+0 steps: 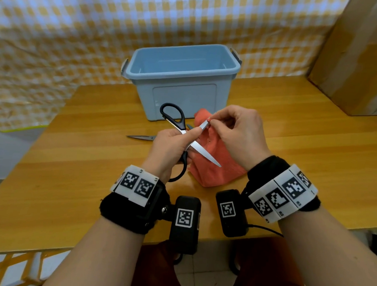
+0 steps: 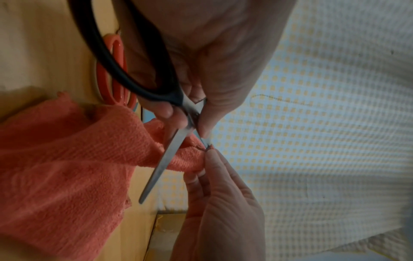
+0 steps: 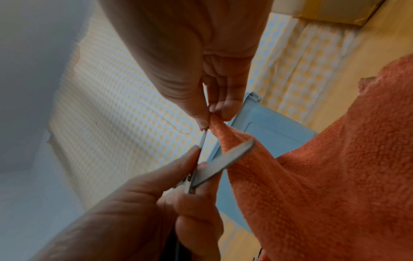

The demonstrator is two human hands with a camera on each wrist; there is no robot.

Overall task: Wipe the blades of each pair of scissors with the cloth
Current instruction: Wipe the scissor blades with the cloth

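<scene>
Steel blades of the black-handled scissors [image 1: 184, 140] stand spread wide apart above the table [image 1: 73, 158], one pointing down toward the person, the other up toward the right hand [image 1: 238, 134]. The left hand [image 1: 172, 148] grips the scissors at the pivot, fingers curled round the lower handle and the thumb lying along the upper blade. Thumb and forefinger of the right hand pinch a corner of the orange cloth [image 1: 212, 163] onto the tip of that upper blade; the rest of the cloth hangs down to the wooden tabletop. A second pair of scissors [image 1: 141, 137] lies flat behind the left hand. Beyond stands a blue plastic box [image 1: 182, 81], with a yellow checked sheet [image 1: 80, 27] behind and a cardboard box [image 1: 358, 60] at right.
</scene>
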